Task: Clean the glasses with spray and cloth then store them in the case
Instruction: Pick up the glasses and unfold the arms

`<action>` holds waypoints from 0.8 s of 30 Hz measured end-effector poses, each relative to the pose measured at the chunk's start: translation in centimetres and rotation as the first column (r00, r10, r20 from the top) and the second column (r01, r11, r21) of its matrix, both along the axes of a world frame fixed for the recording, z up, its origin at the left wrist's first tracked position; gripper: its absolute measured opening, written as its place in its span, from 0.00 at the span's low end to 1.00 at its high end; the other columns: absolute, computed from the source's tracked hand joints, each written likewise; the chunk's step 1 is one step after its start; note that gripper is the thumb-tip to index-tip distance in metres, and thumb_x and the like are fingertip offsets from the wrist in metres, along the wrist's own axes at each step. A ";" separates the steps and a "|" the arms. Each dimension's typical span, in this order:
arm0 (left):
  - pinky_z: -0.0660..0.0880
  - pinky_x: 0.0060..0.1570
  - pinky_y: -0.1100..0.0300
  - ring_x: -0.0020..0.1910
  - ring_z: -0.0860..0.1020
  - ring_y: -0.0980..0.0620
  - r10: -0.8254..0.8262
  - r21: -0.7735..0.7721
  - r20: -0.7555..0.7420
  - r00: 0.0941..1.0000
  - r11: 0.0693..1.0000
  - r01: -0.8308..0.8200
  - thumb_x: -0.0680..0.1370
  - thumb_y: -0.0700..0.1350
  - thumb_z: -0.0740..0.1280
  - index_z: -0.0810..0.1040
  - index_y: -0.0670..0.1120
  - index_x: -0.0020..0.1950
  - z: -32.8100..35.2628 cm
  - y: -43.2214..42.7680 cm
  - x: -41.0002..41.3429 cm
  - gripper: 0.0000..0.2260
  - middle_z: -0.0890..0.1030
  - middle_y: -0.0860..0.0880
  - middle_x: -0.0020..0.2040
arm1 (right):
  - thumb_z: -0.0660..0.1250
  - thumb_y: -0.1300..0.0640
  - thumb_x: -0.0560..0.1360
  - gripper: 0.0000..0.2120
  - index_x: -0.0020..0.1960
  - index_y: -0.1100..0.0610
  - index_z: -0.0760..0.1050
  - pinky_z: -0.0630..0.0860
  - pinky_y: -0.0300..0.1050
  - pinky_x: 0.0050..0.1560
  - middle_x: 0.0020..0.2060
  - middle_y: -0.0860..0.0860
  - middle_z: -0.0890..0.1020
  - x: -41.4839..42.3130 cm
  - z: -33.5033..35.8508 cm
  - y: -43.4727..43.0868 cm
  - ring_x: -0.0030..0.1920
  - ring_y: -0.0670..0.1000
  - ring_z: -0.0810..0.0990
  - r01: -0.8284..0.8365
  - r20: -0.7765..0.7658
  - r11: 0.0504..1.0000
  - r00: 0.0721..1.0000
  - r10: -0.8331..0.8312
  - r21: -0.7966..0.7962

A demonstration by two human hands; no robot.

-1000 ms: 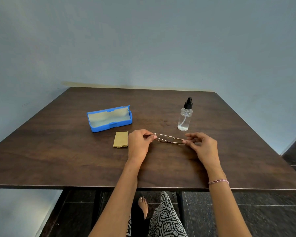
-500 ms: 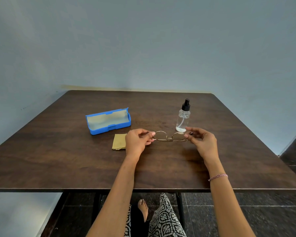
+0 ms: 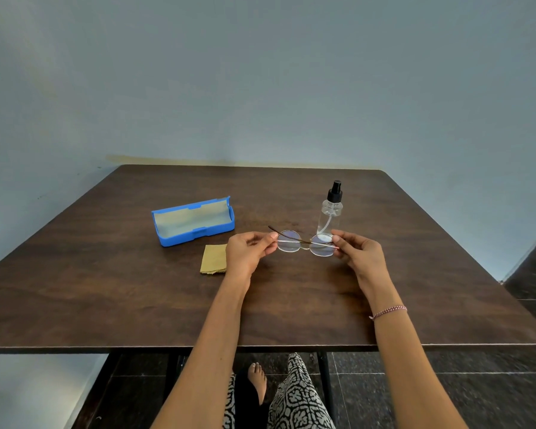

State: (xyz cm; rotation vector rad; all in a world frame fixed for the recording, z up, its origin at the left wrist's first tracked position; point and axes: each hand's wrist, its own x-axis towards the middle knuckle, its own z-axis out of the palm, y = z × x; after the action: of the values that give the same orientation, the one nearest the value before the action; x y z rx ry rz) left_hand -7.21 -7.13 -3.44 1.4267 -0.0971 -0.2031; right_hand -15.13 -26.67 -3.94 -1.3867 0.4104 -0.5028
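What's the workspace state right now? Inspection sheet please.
Surface: dark wood table.
Job's things: glasses held between both hands; case open, far left; cloth flat, in front of the case; spray upright, behind the glasses.
Clutter: nothing seen.
Grippers: left hand pinches the glasses' left end; right hand pinches the right end.
Cables: nothing seen.
Surroundings: plain wall behind the table; dark tiled floor below.
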 end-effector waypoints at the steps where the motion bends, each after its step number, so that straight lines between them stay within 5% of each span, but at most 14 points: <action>1: 0.80 0.47 0.63 0.44 0.83 0.50 -0.021 0.013 0.029 0.999 1.000 0.021 0.72 0.37 0.72 0.83 0.38 0.47 0.0 0.0 -0.1 0.06 0.84 0.43 0.44 | 0.70 0.64 0.73 0.04 0.48 0.59 0.81 0.79 0.33 0.40 0.39 0.53 0.83 0.0 -0.1 -0.1 0.36 0.47 0.78 0.015 -0.001 1.000 1.000 -0.015 0.009; 6: 0.79 0.53 0.53 0.46 0.82 0.53 -0.062 0.299 0.289 0.955 0.954 -0.028 0.69 0.39 0.75 0.83 0.55 0.41 -0.7 0.1 0.5 0.10 0.85 0.52 0.43 | 0.70 0.62 0.73 0.06 0.49 0.61 0.80 0.79 0.35 0.43 0.38 0.52 0.84 0.2 -0.4 0.0 0.34 0.44 0.80 0.077 -0.013 0.997 0.997 -0.077 -0.031; 9: 0.79 0.49 0.55 0.43 0.80 0.56 -0.092 0.450 0.446 0.890 0.883 -0.134 0.69 0.41 0.75 0.85 0.52 0.44 -0.8 -0.1 0.4 0.07 0.82 0.55 0.42 | 0.70 0.59 0.74 0.06 0.49 0.59 0.81 0.79 0.40 0.49 0.39 0.51 0.84 0.1 -0.2 0.4 0.36 0.44 0.82 0.120 -0.016 0.980 0.992 -0.124 -0.158; 13: 0.77 0.45 0.62 0.39 0.78 0.58 -0.113 0.474 0.582 0.805 0.852 -0.222 0.70 0.40 0.74 0.85 0.48 0.45 -0.5 -0.2 0.1 0.05 0.80 0.56 0.41 | 0.70 0.57 0.73 0.04 0.46 0.57 0.80 0.77 0.32 0.44 0.41 0.52 0.83 -0.1 0.2 1.2 0.37 0.45 0.83 0.160 0.031 0.887 0.986 -0.163 -0.433; 20: 0.79 0.44 0.55 0.39 0.80 0.57 -0.066 0.414 0.629 0.775 0.872 -0.261 0.72 0.39 0.73 0.84 0.48 0.45 -0.6 0.1 0.1 0.05 0.80 0.55 0.41 | 0.73 0.60 0.71 0.03 0.44 0.54 0.81 0.74 0.33 0.45 0.50 0.47 0.76 -0.4 0.4 2.3 0.41 0.43 0.79 0.217 0.190 0.599 0.976 -0.110 -0.771; 24: 0.79 0.45 0.55 0.39 0.80 0.56 -0.041 0.406 0.621 0.783 0.871 -0.276 0.72 0.38 0.72 0.84 0.47 0.46 -0.4 0.1 0.0 0.06 0.79 0.55 0.41 | 0.74 0.56 0.70 0.09 0.49 0.52 0.79 0.72 0.40 0.34 0.56 0.49 0.75 -0.7 0.9 3.0 0.52 0.48 0.76 0.293 0.221 0.342 0.947 -0.232 -0.893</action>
State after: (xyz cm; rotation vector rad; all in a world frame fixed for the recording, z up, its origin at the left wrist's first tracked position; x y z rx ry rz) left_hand -7.21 -7.05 -3.82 1.9516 -0.5241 0.3932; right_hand -15.88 -23.72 -3.00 -2.4280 0.2987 -1.1695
